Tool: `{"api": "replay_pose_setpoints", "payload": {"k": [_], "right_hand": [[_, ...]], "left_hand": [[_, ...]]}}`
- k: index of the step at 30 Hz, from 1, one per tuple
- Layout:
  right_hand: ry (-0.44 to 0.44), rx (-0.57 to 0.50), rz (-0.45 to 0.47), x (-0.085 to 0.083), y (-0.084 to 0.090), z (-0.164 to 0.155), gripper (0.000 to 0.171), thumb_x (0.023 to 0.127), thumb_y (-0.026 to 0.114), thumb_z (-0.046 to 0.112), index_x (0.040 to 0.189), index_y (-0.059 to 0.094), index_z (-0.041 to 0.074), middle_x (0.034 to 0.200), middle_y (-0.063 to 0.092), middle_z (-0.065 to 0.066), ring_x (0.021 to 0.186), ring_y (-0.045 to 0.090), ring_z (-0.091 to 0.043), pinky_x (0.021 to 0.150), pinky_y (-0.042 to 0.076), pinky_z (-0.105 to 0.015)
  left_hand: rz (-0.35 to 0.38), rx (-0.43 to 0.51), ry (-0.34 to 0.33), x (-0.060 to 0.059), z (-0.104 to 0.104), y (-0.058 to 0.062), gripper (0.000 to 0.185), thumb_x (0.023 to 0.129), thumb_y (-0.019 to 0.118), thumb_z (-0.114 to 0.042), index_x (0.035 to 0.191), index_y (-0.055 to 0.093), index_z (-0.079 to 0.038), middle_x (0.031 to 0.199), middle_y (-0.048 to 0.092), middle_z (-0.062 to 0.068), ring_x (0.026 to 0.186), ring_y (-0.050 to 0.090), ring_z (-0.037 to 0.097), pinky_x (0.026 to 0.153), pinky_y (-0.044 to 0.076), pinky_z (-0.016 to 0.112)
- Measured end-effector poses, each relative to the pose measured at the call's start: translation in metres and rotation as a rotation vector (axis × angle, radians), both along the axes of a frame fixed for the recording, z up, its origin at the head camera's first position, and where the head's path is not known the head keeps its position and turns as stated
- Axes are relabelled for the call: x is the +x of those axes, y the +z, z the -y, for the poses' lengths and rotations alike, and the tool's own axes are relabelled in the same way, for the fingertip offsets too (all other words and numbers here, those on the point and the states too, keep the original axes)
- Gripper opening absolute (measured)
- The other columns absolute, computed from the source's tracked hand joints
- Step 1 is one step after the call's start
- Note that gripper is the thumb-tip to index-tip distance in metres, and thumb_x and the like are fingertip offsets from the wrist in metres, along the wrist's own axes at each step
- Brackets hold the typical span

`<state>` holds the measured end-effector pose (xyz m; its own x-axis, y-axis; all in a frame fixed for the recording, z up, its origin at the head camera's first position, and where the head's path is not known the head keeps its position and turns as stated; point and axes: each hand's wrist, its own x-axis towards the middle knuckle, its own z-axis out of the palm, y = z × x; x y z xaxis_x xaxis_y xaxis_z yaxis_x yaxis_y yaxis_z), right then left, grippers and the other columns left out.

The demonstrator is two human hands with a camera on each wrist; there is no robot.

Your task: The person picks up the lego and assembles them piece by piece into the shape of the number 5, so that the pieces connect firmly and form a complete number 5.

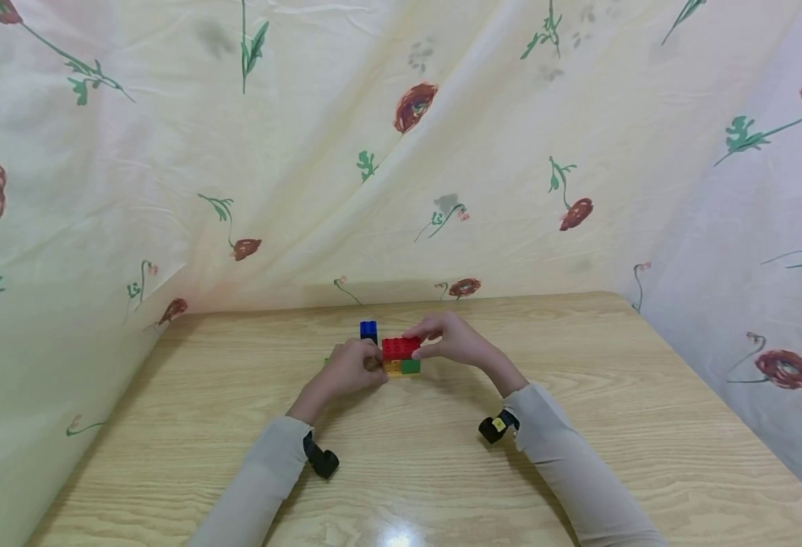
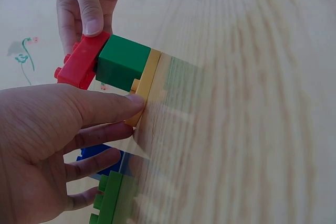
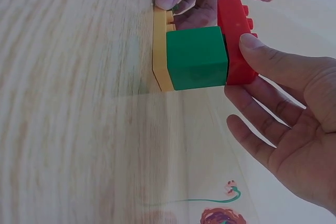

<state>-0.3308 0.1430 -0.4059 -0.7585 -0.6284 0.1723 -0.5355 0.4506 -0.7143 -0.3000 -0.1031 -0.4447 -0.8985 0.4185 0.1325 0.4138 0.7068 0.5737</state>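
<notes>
Left hand (image 1: 348, 370): it is seen left of the centre of the head view, with fingers stretched toward the block stack. In the left wrist view the fingertips (image 2: 134, 102) are pressed against the edge of the yellow plate, probably so that the base does not slide.
Right hand (image 1: 450, 341): it is placed just right of the centre of the head view. The red brick is pinched by it, the thumb (image 3: 262, 51) on the side of the brick and the other fingers loosely spread below.
Red brick (image 1: 401, 348): it is set on top of the stack, studs up, and appears pushed down onto the green block.
Green block (image 3: 197, 57): it is found between the red brick and the yellow plate, touching both.
Yellow plate (image 3: 159, 51): it is laid flat on the wooden table (image 1: 442, 471) as the lowest piece, so the stack is carried by it.
Blue brick (image 1: 368, 330): it is left just behind the stack, apart from it.
Green flat piece (image 2: 111, 200): it is seen at the lower left of the left wrist view, near the left hand, not held.
Flowered cloth (image 1: 305, 152): it is hung behind and beside the table as a backdrop.
</notes>
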Motion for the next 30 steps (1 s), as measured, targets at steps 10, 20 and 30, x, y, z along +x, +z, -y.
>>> {"api": "replay_pose_setpoints", "payload": {"k": [10, 20, 30], "right_hand": [[0.001, 0.005, 0.002, 0.001, 0.0025, -0.001, 0.033, 0.089, 0.079, 0.01, 0.121, 0.075, 0.006, 0.114, 0.075, -0.013, 0.105, 0.069, -0.027, 0.1, 0.052, -0.057], [-0.004, 0.025, -0.01, 0.0016, 0.0029, -0.0005, 0.033, 0.089, 0.079, 0.01, 0.121, 0.075, 0.006, 0.113, 0.075, -0.012, 0.104, 0.07, -0.026, 0.095, 0.058, -0.047], [-0.009, 0.048, -0.032, 0.0032, 0.0046, 0.0009, 0.033, 0.089, 0.079, 0.012, 0.122, 0.075, 0.007, 0.112, 0.076, -0.01, 0.102, 0.069, -0.025, 0.085, 0.054, -0.032]], "left_hand": [[-0.003, -0.006, 0.002, 0.0016, -0.0003, 0.0015, 0.024, 0.085, 0.084, -0.019, 0.104, 0.078, -0.006, 0.097, 0.071, 0.004, 0.081, 0.051, 0.017, 0.071, 0.039, 0.031], [-0.011, -0.005, -0.003, -0.0002, 0.0001, -0.0007, 0.023, 0.085, 0.084, -0.02, 0.103, 0.078, -0.006, 0.099, 0.072, 0.003, 0.081, 0.053, 0.016, 0.071, 0.041, 0.031], [-0.009, -0.002, 0.001, 0.0007, -0.0004, 0.0003, 0.023, 0.084, 0.085, -0.019, 0.102, 0.078, -0.006, 0.098, 0.073, 0.003, 0.082, 0.054, 0.016, 0.071, 0.041, 0.031]]}}
